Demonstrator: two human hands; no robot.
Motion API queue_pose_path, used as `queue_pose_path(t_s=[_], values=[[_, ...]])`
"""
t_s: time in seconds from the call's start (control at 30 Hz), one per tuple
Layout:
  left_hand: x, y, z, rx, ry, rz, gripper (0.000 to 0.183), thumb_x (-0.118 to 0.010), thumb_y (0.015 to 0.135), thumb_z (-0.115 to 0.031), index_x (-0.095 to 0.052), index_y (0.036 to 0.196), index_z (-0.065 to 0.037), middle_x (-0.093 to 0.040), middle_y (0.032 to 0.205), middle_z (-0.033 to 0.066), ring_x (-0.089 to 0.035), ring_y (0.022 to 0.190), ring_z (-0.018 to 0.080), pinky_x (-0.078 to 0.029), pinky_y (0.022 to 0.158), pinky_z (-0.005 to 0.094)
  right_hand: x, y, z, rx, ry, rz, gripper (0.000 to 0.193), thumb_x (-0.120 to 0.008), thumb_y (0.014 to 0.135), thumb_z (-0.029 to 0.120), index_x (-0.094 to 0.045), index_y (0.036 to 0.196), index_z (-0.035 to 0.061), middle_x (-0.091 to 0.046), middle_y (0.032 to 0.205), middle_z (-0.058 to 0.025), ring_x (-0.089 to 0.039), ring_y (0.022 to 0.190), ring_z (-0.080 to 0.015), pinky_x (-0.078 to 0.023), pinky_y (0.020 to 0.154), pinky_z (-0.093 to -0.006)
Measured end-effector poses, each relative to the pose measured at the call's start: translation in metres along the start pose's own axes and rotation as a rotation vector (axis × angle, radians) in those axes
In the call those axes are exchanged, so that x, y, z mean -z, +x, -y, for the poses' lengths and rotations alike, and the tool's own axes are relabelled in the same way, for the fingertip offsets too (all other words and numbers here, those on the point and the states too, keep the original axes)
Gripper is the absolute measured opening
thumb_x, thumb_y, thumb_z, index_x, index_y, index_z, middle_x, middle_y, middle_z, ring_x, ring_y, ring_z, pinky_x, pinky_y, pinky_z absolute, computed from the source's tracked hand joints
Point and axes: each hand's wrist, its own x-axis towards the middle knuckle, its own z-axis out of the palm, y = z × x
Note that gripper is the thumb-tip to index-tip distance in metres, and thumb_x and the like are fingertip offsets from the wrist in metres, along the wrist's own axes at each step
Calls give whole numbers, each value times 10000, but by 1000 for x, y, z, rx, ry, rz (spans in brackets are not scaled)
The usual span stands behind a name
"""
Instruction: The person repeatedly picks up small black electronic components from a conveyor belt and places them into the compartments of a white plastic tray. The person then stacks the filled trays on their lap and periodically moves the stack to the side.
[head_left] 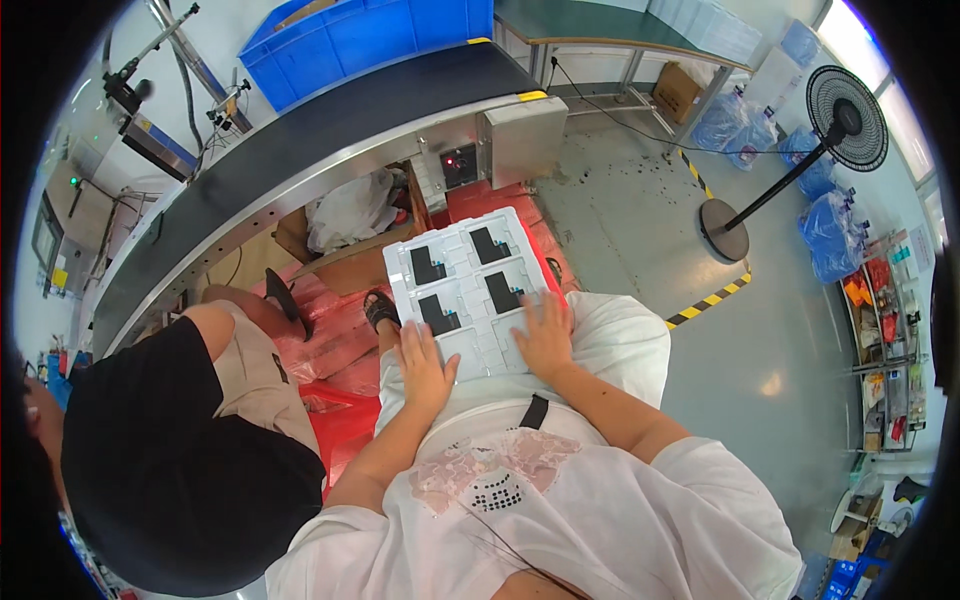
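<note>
A white moulded plastic tray (481, 340) lies across my lap, tilted slightly. Several flat black L-shaped pieces (427, 263) with small blue-green tabs sit in its compartments, one in each of the upper and middle ones. My left hand (425, 374) rests flat on the tray's near left part, fingers stretched out below the middle left piece (437, 314). On the right side lies my right hand (545, 340), its fingers spread beside the middle right piece (504, 291). The near compartments are partly covered by my hands. Neither hand grips a black piece.
Ahead runs a black conveyor belt (300, 130) with a metal control box (524, 138) at its end. A blue bin (360, 45) stands behind it. Close on my left sits a person in a black shirt (190, 450). A standing fan (846, 118) is at far right.
</note>
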Motion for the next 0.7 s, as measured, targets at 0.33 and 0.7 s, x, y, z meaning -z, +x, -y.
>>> queue_pose_path(t_s=[0.33, 0.7], values=[[-28, -8, 30, 628, -668, 257, 647, -496, 900, -320, -252, 1228, 181, -515, 1112, 366, -523, 1068, 446, -396, 928, 394, -23, 7, -34, -450, 167, 136, 579, -480, 898, 368, -364, 1297, -35, -442, 1220, -278, -447, 1087, -439, -380, 931, -462], [-53, -4, 50, 578, -654, 289, 678, -485, 898, -387, -294, 1134, 218, -494, 1064, 425, -520, 1063, 464, -401, 922, 402, -21, 22, -33, -424, 112, 168, 569, -480, 885, 399, -376, 1216, -52, -485, 1094, -268, -519, 984, -423, -460, 811, -489]])
